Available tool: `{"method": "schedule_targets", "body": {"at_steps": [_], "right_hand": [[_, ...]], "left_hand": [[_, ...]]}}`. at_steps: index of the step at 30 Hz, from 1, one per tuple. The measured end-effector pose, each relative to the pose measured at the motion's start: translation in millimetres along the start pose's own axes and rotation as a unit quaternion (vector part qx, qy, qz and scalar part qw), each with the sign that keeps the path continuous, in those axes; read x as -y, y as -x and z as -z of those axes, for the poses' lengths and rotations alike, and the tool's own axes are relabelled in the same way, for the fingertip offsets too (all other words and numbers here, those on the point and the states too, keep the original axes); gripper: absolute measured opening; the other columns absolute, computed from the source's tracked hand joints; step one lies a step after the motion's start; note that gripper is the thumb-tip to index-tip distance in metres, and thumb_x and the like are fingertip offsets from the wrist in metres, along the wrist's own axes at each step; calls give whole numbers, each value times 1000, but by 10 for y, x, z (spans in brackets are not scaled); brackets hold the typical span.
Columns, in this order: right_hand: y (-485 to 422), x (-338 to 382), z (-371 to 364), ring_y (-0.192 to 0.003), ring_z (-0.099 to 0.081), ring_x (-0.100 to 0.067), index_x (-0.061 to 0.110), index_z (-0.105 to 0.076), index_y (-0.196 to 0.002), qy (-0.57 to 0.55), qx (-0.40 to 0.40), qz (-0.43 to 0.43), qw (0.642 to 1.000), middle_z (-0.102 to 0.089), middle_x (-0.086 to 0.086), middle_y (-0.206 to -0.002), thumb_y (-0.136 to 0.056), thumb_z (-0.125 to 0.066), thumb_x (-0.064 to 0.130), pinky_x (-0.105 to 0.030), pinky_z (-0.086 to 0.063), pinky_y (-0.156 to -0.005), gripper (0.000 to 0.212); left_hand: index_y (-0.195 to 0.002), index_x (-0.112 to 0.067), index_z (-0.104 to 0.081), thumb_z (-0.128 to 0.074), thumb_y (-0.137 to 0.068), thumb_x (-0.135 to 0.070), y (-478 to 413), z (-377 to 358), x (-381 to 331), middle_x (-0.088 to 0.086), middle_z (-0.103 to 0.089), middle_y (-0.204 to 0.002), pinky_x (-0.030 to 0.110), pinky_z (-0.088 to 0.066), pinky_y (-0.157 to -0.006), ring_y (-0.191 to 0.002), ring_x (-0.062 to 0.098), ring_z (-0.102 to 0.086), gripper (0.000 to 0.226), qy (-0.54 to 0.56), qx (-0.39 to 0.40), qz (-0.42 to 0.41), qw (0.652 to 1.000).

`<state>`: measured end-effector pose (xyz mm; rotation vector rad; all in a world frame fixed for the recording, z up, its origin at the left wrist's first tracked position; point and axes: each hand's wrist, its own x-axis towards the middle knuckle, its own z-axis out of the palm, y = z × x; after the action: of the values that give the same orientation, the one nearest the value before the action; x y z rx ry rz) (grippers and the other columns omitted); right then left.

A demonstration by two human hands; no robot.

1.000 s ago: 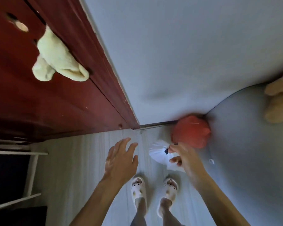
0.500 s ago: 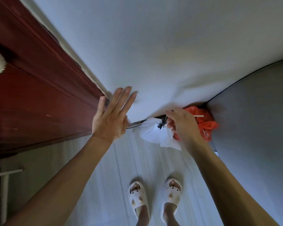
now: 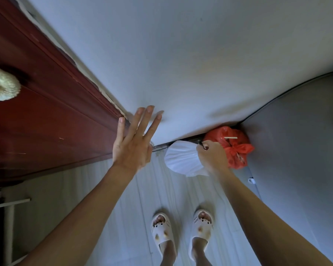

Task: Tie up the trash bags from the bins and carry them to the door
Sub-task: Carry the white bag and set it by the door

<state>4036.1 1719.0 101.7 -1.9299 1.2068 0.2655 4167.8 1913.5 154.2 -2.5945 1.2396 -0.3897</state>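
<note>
Head view: right hand (image 3: 212,158) pinches the white bag (image 3: 181,160) by its neck, left hand (image 3: 133,143) spread at nine o'clock; a slip could dump it onto the red bag (image 3: 236,148).

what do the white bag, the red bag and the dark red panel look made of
White bag: thin plastic film, it seems, matt, pleated toward the neck the right hand grips.
Red bag: thin plastic too, shiny and crinkled, knotted on top.
Dark red panel: probably varnished wood or veneer; dull sheen, straight grooves.

home hallway, red wooden door (image 3: 52,120), slippers (image 3: 162,232), wood-look floor (image 3: 127,217)
</note>
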Motion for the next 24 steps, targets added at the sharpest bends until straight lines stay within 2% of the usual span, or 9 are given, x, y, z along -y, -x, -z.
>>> {"method": "schedule_targets", "body": {"at_steps": [4,7,9,12,14,17,20,22,24], "right_hand": [[104,-178,42,-118,-51,-31,5,-59,-119,92,9,16,996,-53,-17,-128,-87,-54,23,-35,-39,-98,37],[310,-186,280,-118,-49,-35,3,-51,-119,126,-7,10,992,-51,-18,-128,-85,-55,20,-38,-40,-94,38],[505,-148,501,-118,-50,-35,5,-49,-121,146,-3,10,989,-51,-16,-129,-85,-55,21,-40,-41,-93,39],[882,-118,848,-113,-54,-29,14,-57,-114,152,24,54,987,-58,-7,-119,-83,-45,31,-38,-43,-91,37],[1220,-125,1094,-116,-56,-24,23,-63,-115,135,41,84,986,-63,1,-121,-84,-37,39,-35,-42,-98,44],[2042,-61,1599,-124,-49,-13,29,-67,-119,69,10,101,992,-62,11,-128,-92,-49,37,-22,-29,-105,33],[2892,-46,2007,-129,-45,-9,30,-68,-120,18,-69,114,991,-61,13,-131,-95,-57,35,-11,-17,-107,28],[3387,-81,2228,-129,-45,-6,33,-67,-120,-17,-116,104,988,-61,16,-130,-95,-58,36,-11,-19,-105,27],[3844,-140,2419,-124,-46,-2,35,-68,-118,-53,-165,94,980,-61,21,-126,-95,-60,34,-16,-29,-101,25]], "left_hand": [[-157,-26,-2,-49,-86,-29,18,160,-55,6,12,-164,57,2,-118,-152,25,4,85,28,59,12,998],[-157,-30,-4,-50,-86,-33,37,380,-94,6,19,-163,57,1,-117,-151,26,8,85,63,141,25,988],[-156,-31,2,-49,-88,-35,79,566,-148,6,22,-162,56,0,-118,-151,25,10,85,85,207,35,974],[-156,-30,-3,-45,-93,-34,180,959,-243,4,17,-163,52,-1,-121,-150,22,13,76,142,298,52,942],[-156,-26,-9,-41,-95,-35,297,1293,-336,4,11,-164,51,1,-121,-151,21,12,69,171,333,60,925],[-156,-27,-12,-39,-97,-36,541,1981,-453,1,4,-165,48,-1,-122,-151,20,5,66,210,348,48,913],[-153,-27,-24,-39,-97,-41,789,2630,-484,2,-20,-162,46,-13,-121,-150,21,-15,60,265,320,48,908],[-147,-24,-40,-31,-93,-47,915,3024,-507,3,-42,-152,44,-29,-115,-141,22,-37,60,303,293,33,906],[-140,-24,-49,-29,-90,-50,1025,3375,-544,-1,-53,-142,40,-36,-108,-131,19,-48,61,335,260,15,906]]}}
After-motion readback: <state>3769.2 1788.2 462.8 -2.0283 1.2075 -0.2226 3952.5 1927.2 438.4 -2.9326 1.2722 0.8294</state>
